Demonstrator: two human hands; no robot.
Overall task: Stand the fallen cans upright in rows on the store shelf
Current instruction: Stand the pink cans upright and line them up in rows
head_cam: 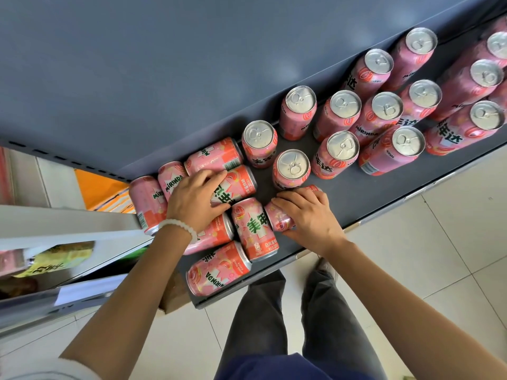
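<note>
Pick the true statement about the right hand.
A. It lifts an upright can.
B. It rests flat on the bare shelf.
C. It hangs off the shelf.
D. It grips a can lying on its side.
D: the right hand curls over a fallen can on the shelf.

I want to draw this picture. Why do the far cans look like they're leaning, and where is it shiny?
Head view: the wide-angle lens bends the edges, so the upright cans seem to lean; light glints off their silver tops; the lower shelves on the left look blurry.
</note>
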